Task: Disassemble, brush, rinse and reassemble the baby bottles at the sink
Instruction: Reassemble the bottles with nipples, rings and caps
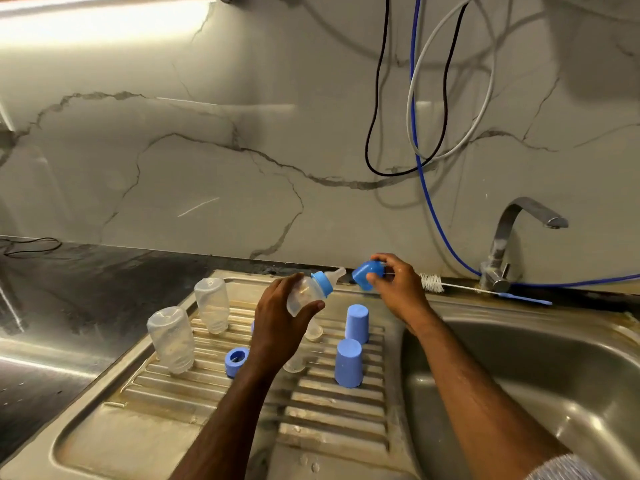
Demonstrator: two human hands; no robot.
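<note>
The left hand (280,317) grips a clear bottle (304,294), fingers and thumb curled round its body, tilted so the blue collar (322,284) and teat (336,274) point far-right. The right hand (398,284) pinches a blue cap (365,271) just right of the teat, its open mouth turned toward it; cap and teat are near but apart. The 2 hands are close together above the far edge of the drainboard (242,403).

On the drainboard, 2 more clear bottles (171,339) stand upside down at the left, a loose collar (236,360) sits near the left wrist, and 2 caps (349,363) stand mouth-down to the right. A clear teat or 2 appear half hidden behind the left hand; I cannot tell how many. A brush (432,283) lies along the far ledge beside the tap (502,251), with the sink (519,393) at right.

The bottle looks empty, thin-walled plastic: light, fairly stiff, probably wet and slippery. Holding it round the mid-body, as now, seems soundest; squeezing near the base may let it slide. The teat is soft and will buckle if pushed off-centre, so the cap is best held by its sides and pressed straight along the bottle's axis.
</note>
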